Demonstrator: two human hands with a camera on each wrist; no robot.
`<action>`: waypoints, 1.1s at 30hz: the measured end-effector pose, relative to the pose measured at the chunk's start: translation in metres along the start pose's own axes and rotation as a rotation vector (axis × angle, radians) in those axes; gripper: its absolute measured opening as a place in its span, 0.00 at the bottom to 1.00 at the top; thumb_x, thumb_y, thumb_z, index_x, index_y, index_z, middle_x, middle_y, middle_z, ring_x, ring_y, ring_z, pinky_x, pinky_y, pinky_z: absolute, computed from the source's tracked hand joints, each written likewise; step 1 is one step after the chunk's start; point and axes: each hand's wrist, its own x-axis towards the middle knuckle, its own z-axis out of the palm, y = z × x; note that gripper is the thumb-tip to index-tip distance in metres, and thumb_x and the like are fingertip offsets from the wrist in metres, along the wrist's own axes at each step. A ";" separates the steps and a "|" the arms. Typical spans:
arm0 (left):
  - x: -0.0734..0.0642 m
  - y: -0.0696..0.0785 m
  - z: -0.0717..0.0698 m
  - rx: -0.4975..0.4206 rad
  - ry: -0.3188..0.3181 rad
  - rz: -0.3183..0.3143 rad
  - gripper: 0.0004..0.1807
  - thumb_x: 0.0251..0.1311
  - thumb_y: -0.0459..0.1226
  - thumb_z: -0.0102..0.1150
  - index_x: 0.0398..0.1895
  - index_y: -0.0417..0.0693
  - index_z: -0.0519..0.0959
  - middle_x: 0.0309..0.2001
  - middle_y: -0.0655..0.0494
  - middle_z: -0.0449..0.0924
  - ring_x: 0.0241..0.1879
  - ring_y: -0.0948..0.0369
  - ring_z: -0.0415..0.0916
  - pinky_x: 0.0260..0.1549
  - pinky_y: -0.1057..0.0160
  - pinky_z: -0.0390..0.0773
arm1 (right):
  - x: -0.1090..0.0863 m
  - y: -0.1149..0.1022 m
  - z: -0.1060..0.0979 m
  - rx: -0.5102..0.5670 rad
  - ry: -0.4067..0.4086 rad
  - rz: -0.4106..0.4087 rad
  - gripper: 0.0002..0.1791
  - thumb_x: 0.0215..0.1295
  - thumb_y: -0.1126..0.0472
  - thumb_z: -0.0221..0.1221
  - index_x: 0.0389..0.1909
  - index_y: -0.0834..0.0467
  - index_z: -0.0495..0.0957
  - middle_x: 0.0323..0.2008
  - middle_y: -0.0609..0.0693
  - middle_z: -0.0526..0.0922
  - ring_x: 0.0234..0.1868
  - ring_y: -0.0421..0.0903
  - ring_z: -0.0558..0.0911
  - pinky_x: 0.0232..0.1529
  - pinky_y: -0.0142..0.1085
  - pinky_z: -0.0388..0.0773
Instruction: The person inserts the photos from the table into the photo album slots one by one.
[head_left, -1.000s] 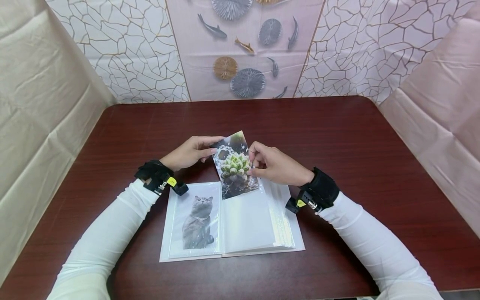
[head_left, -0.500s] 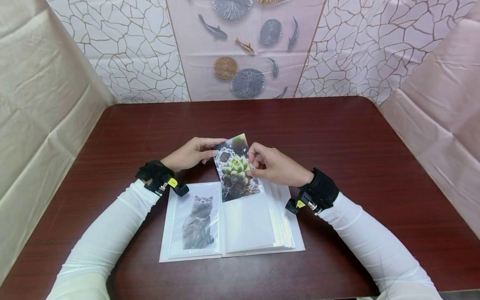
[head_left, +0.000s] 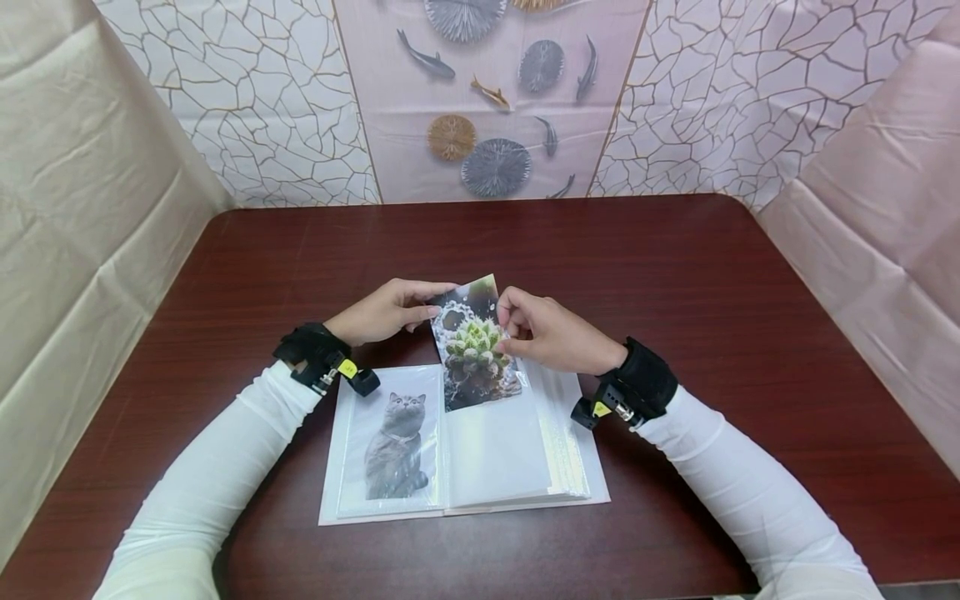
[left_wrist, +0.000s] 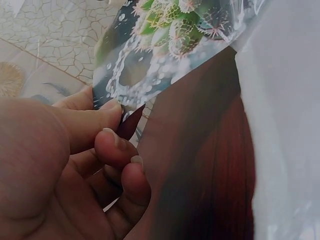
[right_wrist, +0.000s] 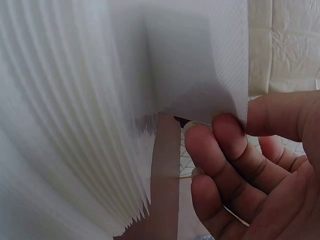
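Observation:
A photo of a green succulent (head_left: 476, 346) stands tilted at the top of an open photo album (head_left: 495, 450), its lower part behind the clear plastic of the right page's pocket. My left hand (head_left: 386, 312) pinches the photo's upper left edge between thumb and fingers; in the left wrist view the thumb (left_wrist: 95, 122) lies along its corner. At the photo's right edge, my right hand (head_left: 551, 333) pinches the raised album page (right_wrist: 227, 65), whose pale back fills much of the right wrist view. The left page holds a grey cat picture (head_left: 397, 446).
The album lies on a dark red-brown table (head_left: 675, 275). A thick stack of further pages (right_wrist: 65, 125) fans out beneath the raised one. Pale cloth (head_left: 90, 208) hangs at both sides and a patterned backdrop (head_left: 247, 100) behind.
The photo has slid a little down toward me, deeper into the pocket. My left hand has followed it down, while the right hand and album have stayed almost still.

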 end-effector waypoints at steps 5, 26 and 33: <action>0.000 0.001 0.001 -0.017 -0.006 0.003 0.24 0.75 0.35 0.53 0.72 0.56 0.71 0.46 0.50 0.80 0.24 0.55 0.66 0.28 0.63 0.70 | 0.000 -0.001 0.000 -0.001 0.005 -0.002 0.14 0.68 0.68 0.63 0.42 0.59 0.66 0.23 0.46 0.73 0.25 0.44 0.69 0.33 0.34 0.64; 0.000 0.004 0.003 0.023 -0.070 0.016 0.24 0.74 0.34 0.54 0.71 0.56 0.73 0.46 0.52 0.80 0.24 0.56 0.67 0.27 0.63 0.71 | 0.000 -0.001 0.000 -0.002 -0.007 0.001 0.12 0.70 0.67 0.62 0.43 0.59 0.66 0.23 0.47 0.76 0.25 0.45 0.73 0.32 0.33 0.64; 0.001 0.003 0.003 0.028 -0.093 0.034 0.23 0.74 0.34 0.53 0.71 0.54 0.73 0.52 0.52 0.80 0.24 0.54 0.66 0.28 0.63 0.71 | 0.000 0.000 0.000 0.000 -0.004 0.002 0.13 0.70 0.67 0.62 0.42 0.59 0.66 0.22 0.47 0.73 0.25 0.45 0.70 0.32 0.34 0.64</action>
